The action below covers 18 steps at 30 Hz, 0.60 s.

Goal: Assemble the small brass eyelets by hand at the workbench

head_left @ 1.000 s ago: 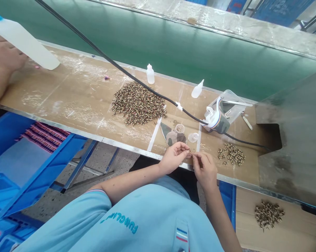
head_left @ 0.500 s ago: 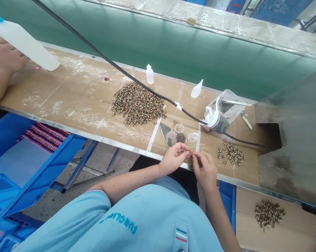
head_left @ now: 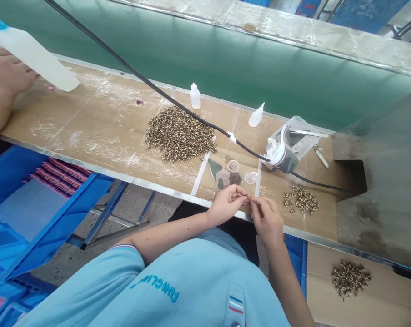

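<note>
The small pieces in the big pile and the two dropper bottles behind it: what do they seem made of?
Big pile: probably metal, brassy and dark, with small glints. Upright bottle and tipped bottle: translucent white plastic, matte. The piece pinched between left hand and right hand looks alike.

A single head-worn camera looks forward and steeply down over the wearer's light blue shirt [head_left: 178, 286] onto the near edge of a long workbench [head_left: 99, 122], which runs at a slant across the frame. The left hand [head_left: 226, 205] and right hand [head_left: 267, 220] sit close below the lens, low and centre. A green conveyor belt [head_left: 226, 59] fills the far side.
</note>
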Each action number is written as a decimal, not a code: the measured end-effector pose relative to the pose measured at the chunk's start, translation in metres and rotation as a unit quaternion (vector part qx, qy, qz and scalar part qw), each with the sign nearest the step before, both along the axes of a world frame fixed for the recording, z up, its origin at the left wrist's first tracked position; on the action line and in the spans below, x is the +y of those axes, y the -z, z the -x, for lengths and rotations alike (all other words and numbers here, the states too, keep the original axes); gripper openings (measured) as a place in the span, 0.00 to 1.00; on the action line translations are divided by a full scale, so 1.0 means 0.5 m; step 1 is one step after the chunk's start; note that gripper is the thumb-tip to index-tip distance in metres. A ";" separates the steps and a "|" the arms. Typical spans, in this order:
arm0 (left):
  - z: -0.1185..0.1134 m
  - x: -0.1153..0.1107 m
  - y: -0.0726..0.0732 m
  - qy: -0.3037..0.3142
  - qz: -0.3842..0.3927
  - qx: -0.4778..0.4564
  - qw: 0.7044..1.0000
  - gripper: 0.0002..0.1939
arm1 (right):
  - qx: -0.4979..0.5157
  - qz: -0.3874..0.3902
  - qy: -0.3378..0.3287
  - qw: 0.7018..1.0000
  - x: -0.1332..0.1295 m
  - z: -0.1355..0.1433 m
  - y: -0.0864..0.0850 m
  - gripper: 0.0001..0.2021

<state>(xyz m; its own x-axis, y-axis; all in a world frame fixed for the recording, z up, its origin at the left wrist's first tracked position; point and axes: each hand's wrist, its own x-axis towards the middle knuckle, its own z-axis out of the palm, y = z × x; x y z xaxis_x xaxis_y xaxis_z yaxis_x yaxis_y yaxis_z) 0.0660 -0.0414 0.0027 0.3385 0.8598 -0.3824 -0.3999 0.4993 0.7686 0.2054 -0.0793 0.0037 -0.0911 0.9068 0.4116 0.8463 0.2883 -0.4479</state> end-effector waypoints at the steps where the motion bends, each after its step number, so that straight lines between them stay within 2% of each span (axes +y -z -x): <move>1: 0.000 0.001 -0.001 0.000 0.003 0.000 1.000 0.08 | -0.004 -0.003 -0.006 1.000 0.000 0.000 0.000 0.08; 8: -0.001 0.003 -0.012 -0.007 0.027 -0.006 1.000 0.06 | -0.025 -0.006 -0.025 0.999 0.001 -0.003 -0.002 0.07; 18: 0.002 0.001 -0.007 0.001 -0.005 -0.003 1.000 0.09 | -0.043 -0.004 -0.030 0.999 -0.001 -0.001 -0.003 0.08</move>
